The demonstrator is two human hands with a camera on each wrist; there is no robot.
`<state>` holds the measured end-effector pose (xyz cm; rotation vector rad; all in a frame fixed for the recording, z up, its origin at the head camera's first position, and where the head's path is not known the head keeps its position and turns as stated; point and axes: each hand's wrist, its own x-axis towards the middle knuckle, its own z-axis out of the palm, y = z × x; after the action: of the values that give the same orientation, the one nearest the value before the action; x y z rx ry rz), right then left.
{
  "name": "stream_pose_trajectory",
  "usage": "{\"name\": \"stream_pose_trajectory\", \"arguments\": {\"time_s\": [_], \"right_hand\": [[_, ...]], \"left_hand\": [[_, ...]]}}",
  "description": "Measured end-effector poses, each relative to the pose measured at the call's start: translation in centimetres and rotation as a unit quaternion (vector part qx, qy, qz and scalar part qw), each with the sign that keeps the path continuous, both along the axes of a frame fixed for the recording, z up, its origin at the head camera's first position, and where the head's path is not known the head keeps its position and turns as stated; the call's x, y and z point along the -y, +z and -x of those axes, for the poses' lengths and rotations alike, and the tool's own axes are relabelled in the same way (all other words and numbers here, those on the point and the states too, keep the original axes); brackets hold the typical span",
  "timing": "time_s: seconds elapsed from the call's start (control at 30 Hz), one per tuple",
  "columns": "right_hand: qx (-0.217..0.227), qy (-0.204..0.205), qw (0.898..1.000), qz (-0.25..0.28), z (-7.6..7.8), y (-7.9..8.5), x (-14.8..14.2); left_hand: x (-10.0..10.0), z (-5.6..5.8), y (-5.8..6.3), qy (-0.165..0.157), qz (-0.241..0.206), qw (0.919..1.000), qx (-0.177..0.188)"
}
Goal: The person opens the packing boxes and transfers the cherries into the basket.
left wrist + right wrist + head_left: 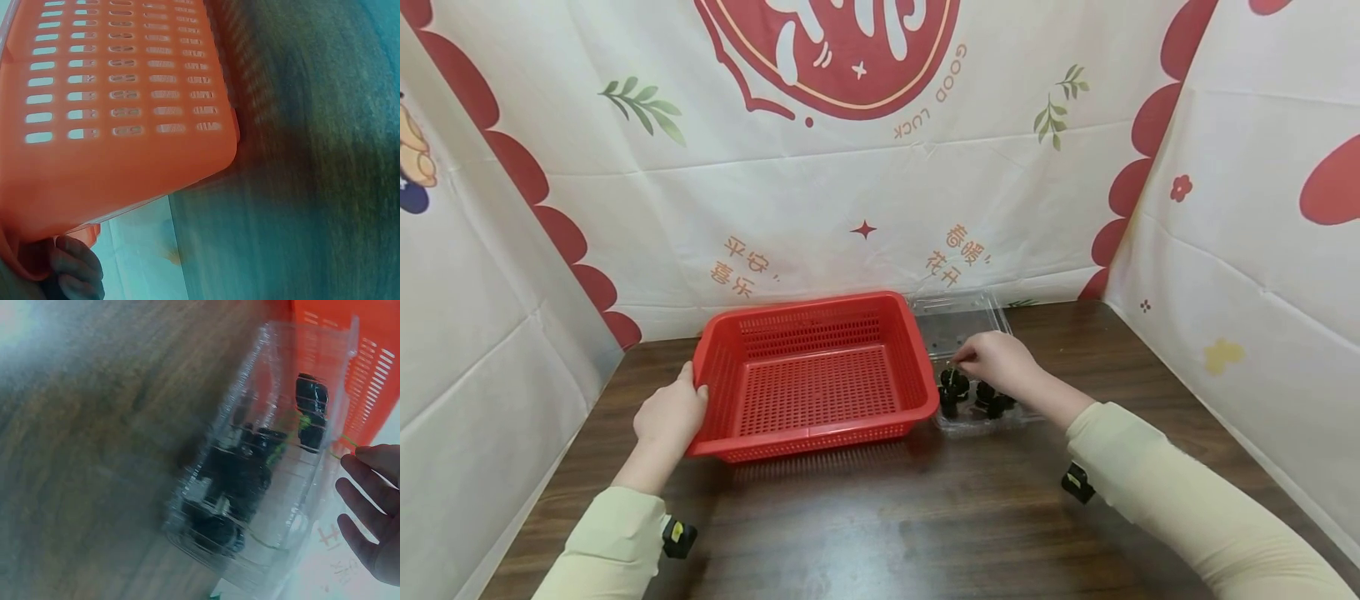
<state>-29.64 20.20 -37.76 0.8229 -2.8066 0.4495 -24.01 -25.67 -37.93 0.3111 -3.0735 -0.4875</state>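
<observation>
My left hand (672,414) grips the left rim of a red plastic basket (808,432) with slotted walls. In the left wrist view its fingers (78,269) curl under the rim of the basket (119,162). My right hand (1000,362) is over a clear plastic box (958,429) holding dark, oblong grapes (953,385) on thin green stems. Thumb and forefinger pinch a green stem (347,440) at the box's edge in the right wrist view, the other fingers spread. Below the stem, grapes (311,412) sit inside the box's wall.
The box's clear hinged lid (951,321) stands folded back against the printed cloth (820,200) behind. Basket and box are side by side on a dark wooden table (865,517). Cloth walls close in the left and right sides.
</observation>
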Motion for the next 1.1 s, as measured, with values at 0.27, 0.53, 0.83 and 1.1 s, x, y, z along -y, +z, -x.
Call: {"name": "stream_pose_trajectory", "arguments": {"time_s": [0.27,0.53,0.83,1.1], "right_hand": [[-0.011,-0.016,1.0,0.002,0.0,1.8,-0.1],[-0.029,-0.023,0.999,0.002,0.3,3.2,-0.3],[-0.043,-0.023,0.999,0.006,0.4,4.7,-0.3],[-0.048,-0.016,0.999,0.011,0.8,5.6,0.1]], "left_hand": [[0.0,0.1,0.1,-0.002,0.009,1.0,-0.002],[0.0,0.0,0.0,-0.002,0.006,1.0,-0.001],[-0.1,0.0,0.0,-0.001,0.014,0.9998,-0.011],[-0.1,-0.1,0.0,0.0,0.008,1.0,-0.005]]}}
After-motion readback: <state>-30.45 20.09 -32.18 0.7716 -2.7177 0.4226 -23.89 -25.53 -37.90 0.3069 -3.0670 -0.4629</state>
